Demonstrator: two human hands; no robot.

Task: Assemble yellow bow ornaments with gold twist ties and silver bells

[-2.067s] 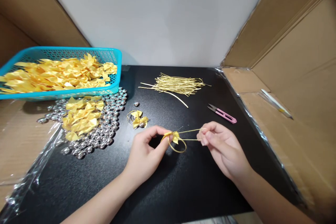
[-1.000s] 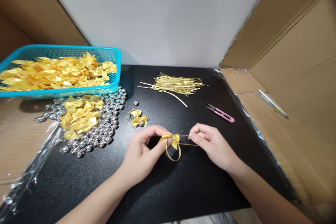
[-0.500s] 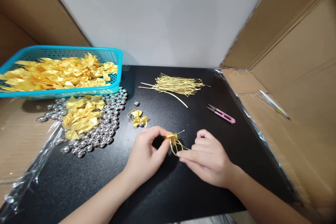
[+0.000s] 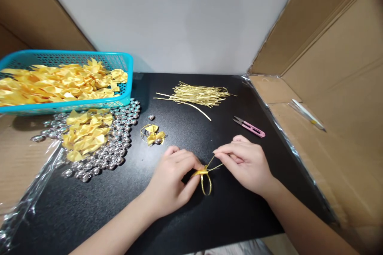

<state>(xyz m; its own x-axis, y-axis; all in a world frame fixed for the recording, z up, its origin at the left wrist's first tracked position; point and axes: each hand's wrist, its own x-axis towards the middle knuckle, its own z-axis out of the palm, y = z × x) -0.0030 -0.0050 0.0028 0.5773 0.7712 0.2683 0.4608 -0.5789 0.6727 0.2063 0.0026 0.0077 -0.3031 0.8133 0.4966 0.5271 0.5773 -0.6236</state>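
Observation:
Between the thumb and fingers of my left hand (image 4: 176,177) is a yellow ribbon bow (image 4: 203,171), partly hidden by the fingertips. A gold cord (image 4: 210,188) hangs from the bow in a loop below it. My right hand (image 4: 247,163) pinches the cord to the right of the bow, and thin strands stretch between the two hands. Left of my hands lie two yellow bows (image 4: 155,134) with a gold cord loop and a silver bell. One loose silver bell (image 4: 151,117) sits just behind them.
A turquoise basket (image 4: 127,96) full of yellow bows stands at the back left. Before it, more bows (image 4: 86,133) lie among many silver bells (image 4: 112,159). Gold cords (image 4: 199,95) are piled at the back; pink thread snips (image 4: 249,126) lie right. Cardboard walls (image 4: 332,48) flank the black table (image 4: 167,227).
My right hand has moved up and away from the bow, drawing the cord to the right. The loop now hangs below the bow, and the needle-like tip seen above it no longer shows there.

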